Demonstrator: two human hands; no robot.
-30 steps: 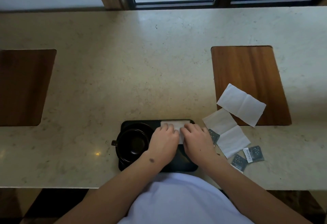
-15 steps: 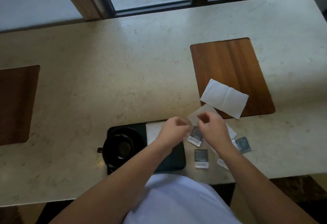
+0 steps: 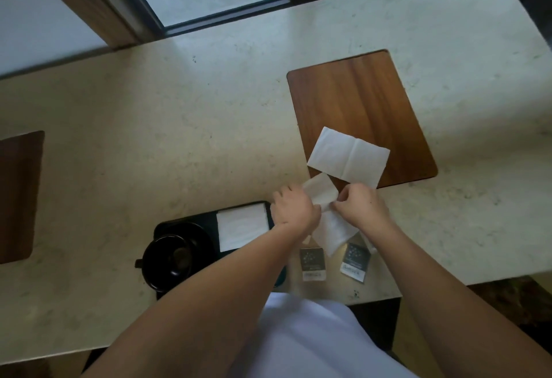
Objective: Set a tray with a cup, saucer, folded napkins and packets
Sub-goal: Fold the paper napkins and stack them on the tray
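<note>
**Both hands on a napkin, right of the tray**

Left hand [image 3: 294, 209] and right hand [image 3: 360, 207] are both pinched onto one white napkin [image 3: 331, 228], held just above the table [image 3: 179, 126] between the tray and the wood mat. The napkin is bent: upper flap sticks out past the fingers toward the mat, lower part hangs down toward the packets. Fingers closed on the paper on both sides, hands close together.

Tray [image 3: 209, 216]: black, at the near table edge, partly under the left forearm. On it:
- black cup [image 3: 168, 259] on a black saucer [image 3: 197, 232], left end, handle pointing left
- one folded napkin [image 3: 242, 229], flat, on the right part of the tray, just beside the saucer

Off the tray:
- flat napkin [image 3: 349, 159], unfolded with a crease down the middle, lying on the near corner of the wood mat [image 3: 358, 103], one edge overhanging it
- two dark packets [image 3: 312, 262] on the table near the front edge, right of the tray, below the held napkin; white label strip on each, print too small to read
- something pale shows under the right wrist; can't tell what it is

Second wood mat [image 3: 18, 195] at far left, bare.
</note>
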